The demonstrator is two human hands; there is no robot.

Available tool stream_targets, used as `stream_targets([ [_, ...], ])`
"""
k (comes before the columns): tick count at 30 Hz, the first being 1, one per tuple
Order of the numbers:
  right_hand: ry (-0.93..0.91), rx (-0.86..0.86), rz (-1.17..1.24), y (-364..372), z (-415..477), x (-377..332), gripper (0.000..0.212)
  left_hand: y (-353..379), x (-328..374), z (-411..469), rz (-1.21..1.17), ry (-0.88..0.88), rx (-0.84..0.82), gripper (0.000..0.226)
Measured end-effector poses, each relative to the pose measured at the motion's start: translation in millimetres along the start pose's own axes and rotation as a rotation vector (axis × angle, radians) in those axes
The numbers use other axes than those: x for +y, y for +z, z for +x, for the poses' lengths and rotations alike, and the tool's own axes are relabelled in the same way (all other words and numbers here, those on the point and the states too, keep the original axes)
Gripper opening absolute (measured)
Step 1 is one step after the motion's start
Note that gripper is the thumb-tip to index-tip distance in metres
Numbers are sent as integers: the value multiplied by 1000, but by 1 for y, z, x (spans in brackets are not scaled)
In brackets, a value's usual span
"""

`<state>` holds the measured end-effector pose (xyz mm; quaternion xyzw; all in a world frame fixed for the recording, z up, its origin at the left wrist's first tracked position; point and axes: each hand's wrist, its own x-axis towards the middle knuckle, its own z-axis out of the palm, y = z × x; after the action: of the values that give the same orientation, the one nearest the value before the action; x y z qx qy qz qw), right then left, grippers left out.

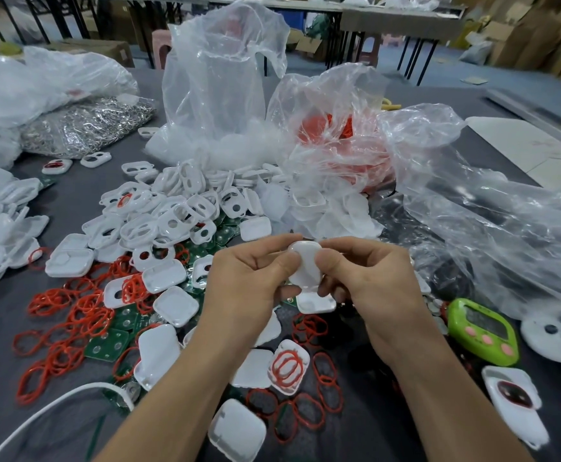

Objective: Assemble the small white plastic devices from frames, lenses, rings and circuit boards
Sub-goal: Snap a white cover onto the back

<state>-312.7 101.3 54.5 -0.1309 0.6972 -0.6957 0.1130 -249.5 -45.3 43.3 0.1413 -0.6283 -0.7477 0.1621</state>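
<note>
Pinching a small white plastic device (304,266) between them, the person's two hands meet above the middle of the near half of the grey worktop (65,208). The left hand (249,281) curls its thumb and forefinger round the device's left side. The right hand (372,278) does the same on the right side, thumb in front. The device is a smooth, glossy shell with rounded corners. Its underside cannot be seen.

Behind the hands, toward the middle of the worktop, lies a loose heap of white frames (172,211), thin, glossy and rounded-square, each pierced by openings. They are too many to count. Thin red rings (72,311), rubbery-looking oval loops, sprawl in dozens toward the near left edge. Flat green circuit boards (112,341) dotted with shiny round contacts lie half buried among them. Solid white covers (175,306) lie scattered there too.

Crinkled clear plastic bags (222,78) stand along the far side. One bag (339,135) shows red through its film. Another near the far left corner holds a silvery metal tangle (85,125).

Near the right edge sits one lime-green timer (482,331) with three pink buttons. Two white pieces with dark red windows show, one (512,395) by the near right corner and one (56,165) toward the left edge. One white cable (55,405) curves across the near left corner.
</note>
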Motion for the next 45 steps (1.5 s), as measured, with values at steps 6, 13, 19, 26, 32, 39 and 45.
stream_targets([
  [6,-31,18,-1,0,0,1,21,-1,-1,-1,-13,-2,-18,21],
  [13,-119,143,-129,4,-3,10,14,1,-1,-1,-94,-13,-66,31],
  [19,-171,215,-178,3,-3,9,14,-2,1,4,-270,-135,-149,45],
  [26,-325,234,-472,12,-13,6,21,0,-1,2,-289,-141,-154,32],
  [32,-307,170,-638,15,-15,5,55,-1,0,1,-291,-141,-149,26],
  [39,-323,179,-664,17,-18,1,50,0,-1,1,-278,-141,-171,29],
  [45,-308,207,-681,21,-19,-2,51,-1,-2,1,-293,-138,-171,24],
])
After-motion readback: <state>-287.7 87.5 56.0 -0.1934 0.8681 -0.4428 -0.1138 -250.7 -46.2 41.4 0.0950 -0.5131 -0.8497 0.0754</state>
